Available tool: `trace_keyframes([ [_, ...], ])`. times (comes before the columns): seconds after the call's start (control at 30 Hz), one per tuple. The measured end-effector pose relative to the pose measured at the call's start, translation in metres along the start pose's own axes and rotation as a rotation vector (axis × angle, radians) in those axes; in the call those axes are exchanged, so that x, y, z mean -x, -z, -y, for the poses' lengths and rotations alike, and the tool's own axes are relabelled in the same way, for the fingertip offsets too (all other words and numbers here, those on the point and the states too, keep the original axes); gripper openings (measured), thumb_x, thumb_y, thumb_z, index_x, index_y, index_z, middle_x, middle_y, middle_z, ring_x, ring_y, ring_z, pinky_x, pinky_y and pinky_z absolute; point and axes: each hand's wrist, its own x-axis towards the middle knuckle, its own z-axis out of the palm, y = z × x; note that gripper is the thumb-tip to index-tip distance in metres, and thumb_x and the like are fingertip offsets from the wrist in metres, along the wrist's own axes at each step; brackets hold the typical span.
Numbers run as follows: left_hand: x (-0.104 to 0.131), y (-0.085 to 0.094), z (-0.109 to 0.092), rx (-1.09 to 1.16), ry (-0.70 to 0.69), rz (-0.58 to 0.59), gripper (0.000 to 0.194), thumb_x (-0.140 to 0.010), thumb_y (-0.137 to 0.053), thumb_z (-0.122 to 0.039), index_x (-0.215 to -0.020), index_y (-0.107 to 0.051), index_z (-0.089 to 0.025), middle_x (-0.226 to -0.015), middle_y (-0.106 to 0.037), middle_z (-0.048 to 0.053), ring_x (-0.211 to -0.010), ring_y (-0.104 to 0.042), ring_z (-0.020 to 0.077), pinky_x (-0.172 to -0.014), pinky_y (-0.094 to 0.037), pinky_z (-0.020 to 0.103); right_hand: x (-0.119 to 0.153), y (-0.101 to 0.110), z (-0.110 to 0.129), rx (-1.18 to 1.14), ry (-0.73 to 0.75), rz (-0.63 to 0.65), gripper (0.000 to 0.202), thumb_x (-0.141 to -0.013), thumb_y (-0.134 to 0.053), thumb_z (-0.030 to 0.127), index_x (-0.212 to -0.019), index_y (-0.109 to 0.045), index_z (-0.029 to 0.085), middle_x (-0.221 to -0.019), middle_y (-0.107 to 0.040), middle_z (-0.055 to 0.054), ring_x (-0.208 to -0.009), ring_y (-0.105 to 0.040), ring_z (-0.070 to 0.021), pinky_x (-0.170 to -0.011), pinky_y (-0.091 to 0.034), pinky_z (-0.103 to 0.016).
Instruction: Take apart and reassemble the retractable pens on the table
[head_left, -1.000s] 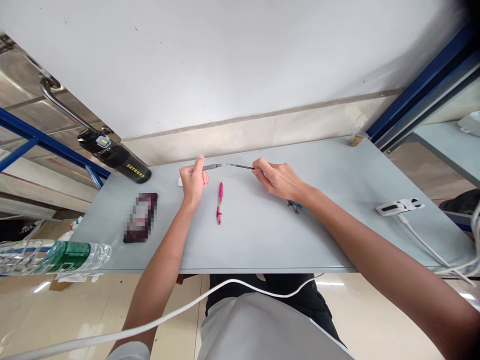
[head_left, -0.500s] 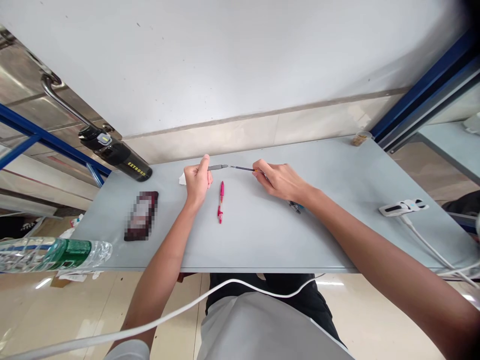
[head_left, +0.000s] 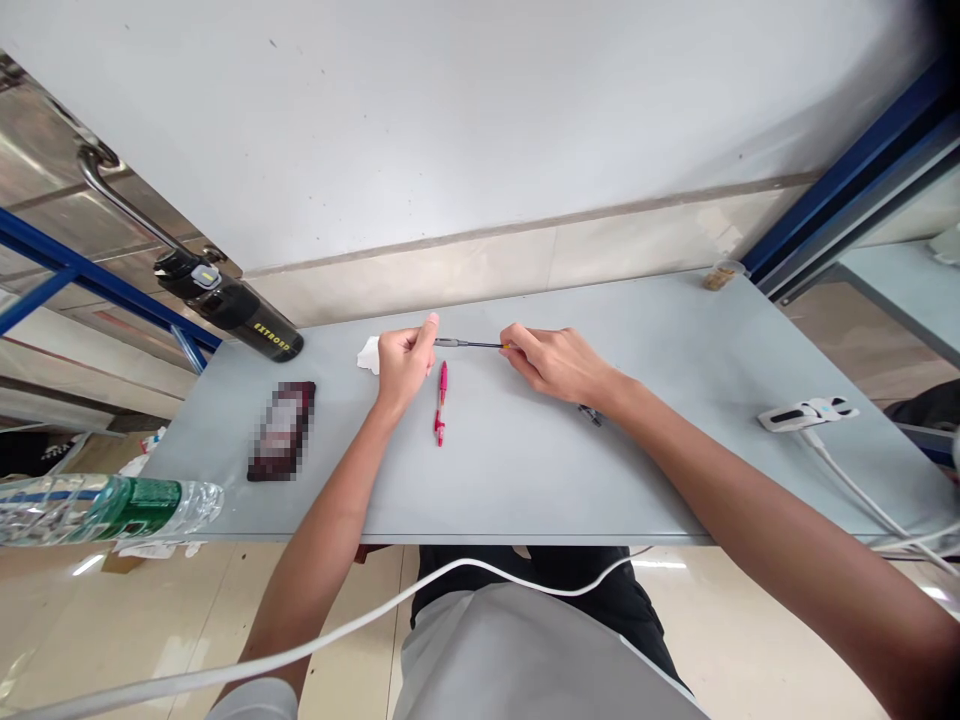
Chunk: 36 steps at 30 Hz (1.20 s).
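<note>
My left hand (head_left: pixel 405 368) is closed around a grey pen barrel (head_left: pixel 448 343), whose tapered end sticks out to the right past the raised thumb. My right hand (head_left: pixel 551 360) pinches a thin dark pen refill (head_left: pixel 482 345) with a bit of yellow-orange at the fingertips. Barrel and refill lie in one line, and the refill's left end meets or sits inside the barrel. Below them on the table rests a pink pen (head_left: pixel 442 402) with a clear section. Small dark pen parts (head_left: pixel 590 413) show partly from under my right wrist.
On the grey table (head_left: pixel 480 490) are a crumpled white tissue (head_left: pixel 368 355), a black bottle (head_left: pixel 244 312), a blurred dark red packet (head_left: pixel 282 430), a small clear cup (head_left: pixel 724 275) and a white device with a cable (head_left: pixel 806 413). A water bottle (head_left: pixel 142 508) is at left.
My left hand has moved right, towards my right hand. The exposed length of barrel and refill between the hands is shorter, and more of the tissue shows.
</note>
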Motion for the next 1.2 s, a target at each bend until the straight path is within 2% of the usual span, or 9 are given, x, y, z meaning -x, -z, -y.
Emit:
trace_keyframes([
  [0.17, 0.007, -0.008, -0.002, 0.014, -0.013, 0.194, 0.066, -0.103, -0.067, -0.065, -0.058, -0.05, -0.021, -0.056, -0.052, 0.0, -0.053, -0.049, 0.0123, -0.056, -0.04, 0.031, 0.001, -0.001, 0.006, -0.04, -0.02, 0.032, 0.03, -0.119, -0.032, 0.041, -0.126, -0.054, 0.023, -0.09, -0.075, -0.005, -0.06, -0.053, -0.0195, -0.057, -0.021, -0.032],
  [0.33, 0.012, -0.012, -0.003, -0.047, -0.083, 0.307, 0.049, -0.105, -0.068, -0.059, -0.075, -0.063, -0.021, -0.074, -0.067, 0.001, -0.067, -0.056, 0.0143, -0.065, -0.045, 0.03, 0.002, -0.002, 0.01, -0.087, -0.024, 0.036, 0.033, -0.12, -0.032, 0.048, -0.127, -0.053, 0.024, -0.093, -0.074, -0.005, -0.06, -0.052, -0.0196, -0.056, -0.026, -0.03],
  [0.6, 0.011, -0.012, 0.006, -0.039, -0.148, 0.335, 0.024, -0.098, -0.081, -0.048, -0.102, -0.077, -0.024, -0.098, -0.075, 0.003, -0.087, -0.066, 0.0178, -0.077, -0.052, 0.032, 0.001, -0.001, 0.008, -0.16, -0.086, 0.058, 0.026, -0.118, -0.039, 0.046, -0.123, -0.053, 0.025, -0.099, -0.077, -0.007, -0.066, -0.059, -0.0213, -0.06, -0.033, -0.03],
  [0.73, 0.011, -0.014, 0.005, -0.015, -0.189, 0.324, 0.023, -0.096, -0.083, -0.045, -0.106, -0.078, -0.025, -0.107, -0.077, 0.005, -0.094, -0.071, 0.0194, -0.084, -0.056, 0.033, 0.001, -0.001, 0.008, -0.192, -0.096, 0.039, 0.026, -0.118, -0.04, 0.048, -0.122, -0.053, 0.025, -0.099, -0.076, -0.007, -0.066, -0.059, -0.0207, -0.061, -0.035, -0.03],
  [0.83, 0.012, -0.014, 0.003, 0.022, -0.146, 0.328, 0.037, -0.092, -0.088, -0.046, -0.12, -0.076, -0.026, -0.117, -0.079, 0.007, -0.105, -0.074, 0.0218, -0.086, -0.057, 0.033, 0.002, -0.002, 0.007, -0.201, -0.097, 0.026, 0.026, -0.118, -0.04, 0.048, -0.12, -0.053, 0.026, -0.094, -0.073, -0.005, -0.065, -0.057, -0.02, -0.06, -0.034, -0.029],
  [0.93, 0.012, -0.015, 0.001, 0.026, -0.079, 0.323, 0.032, -0.098, -0.081, -0.051, -0.113, -0.079, -0.023, -0.107, -0.08, 0.007, -0.099, -0.076, 0.0219, -0.086, -0.057, 0.033, 0.002, -0.003, 0.006, -0.2, -0.084, 0.01, 0.024, -0.118, -0.041, 0.047, -0.119, -0.053, 0.026, -0.094, -0.073, -0.005, -0.064, -0.055, -0.0196, -0.06, -0.034, -0.029],
  [1.03, 0.012, -0.015, 0.001, 0.011, -0.123, 0.315, 0.028, -0.1, -0.077, -0.051, -0.1, -0.081, -0.023, -0.102, -0.08, 0.006, -0.095, -0.074, 0.0212, -0.088, -0.058, 0.034, 0.002, -0.005, 0.005, -0.212, -0.077, 0.009, 0.023, -0.117, -0.043, 0.047, -0.119, -0.054, 0.027, -0.096, -0.074, -0.005, -0.066, -0.055, -0.0196, -0.062, -0.035, -0.029],
  [1.13, 0.012, -0.016, 0.001, 0.024, -0.136, 0.303, 0.031, -0.095, -0.085, -0.047, -0.116, -0.079, -0.025, -0.116, -0.08, 0.007, -0.106, -0.074, 0.0221, -0.091, -0.058, 0.033, 0.002, -0.005, 0.004, -0.217, -0.081, 0.01, 0.023, -0.117, -0.043, 0.047, -0.119, -0.054, 0.026, -0.096, -0.074, -0.005, -0.066, -0.055, -0.0195, -0.062, -0.035, -0.029],
  [1.2, 0.013, -0.016, 0.001, 0.03, -0.078, 0.308, 0.033, -0.095, -0.084, -0.049, -0.118, -0.079, -0.024, -0.112, -0.081, 0.008, -0.102, -0.075, 0.0219, -0.089, -0.058, 0.034, 0.002, -0.005, 0.004, -0.218, -0.082, 0.012, 0.023, -0.117, -0.042, 0.046, -0.119, -0.054, 0.026, -0.096, -0.073, -0.005, -0.066, -0.055, -0.0195, -0.062, -0.035, -0.029],
])
